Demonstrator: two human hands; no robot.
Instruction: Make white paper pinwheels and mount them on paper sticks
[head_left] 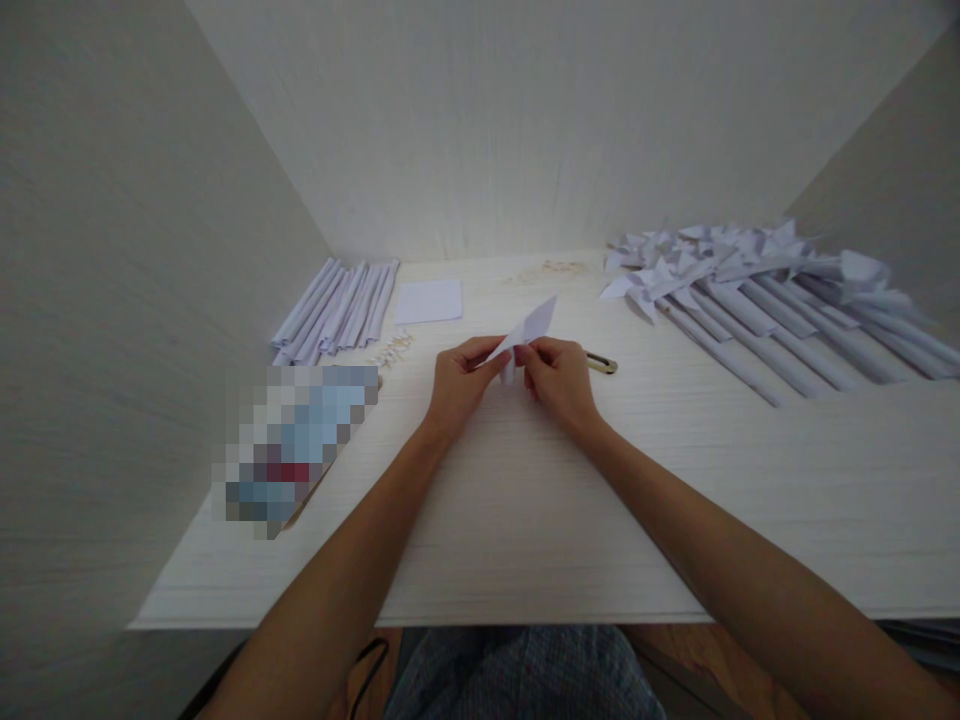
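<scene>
White desk (525,520) boxed by pale walls. Rolled paper tubes (337,305) far left, blank sheet (429,300) beside. Centre: left hand (459,385) and right hand (559,380) both pinched shut on folded paper (531,328), held just above desk. Finished pinwheels (750,290) heaped right.

We see a pale wood-grain table (525,520) boxed in by white walls. On it, a flat white paper sheet (428,300) serves as our landmark. Just left of the sheet lies a bundle of rolled paper tubes (337,310). Nearer us from the sheet sit small pale scraps (391,350). Well right of it, paper pinwheels on rolled stems (750,290) lie heaped. A small metal-tipped tool (604,364) rests between.
</scene>
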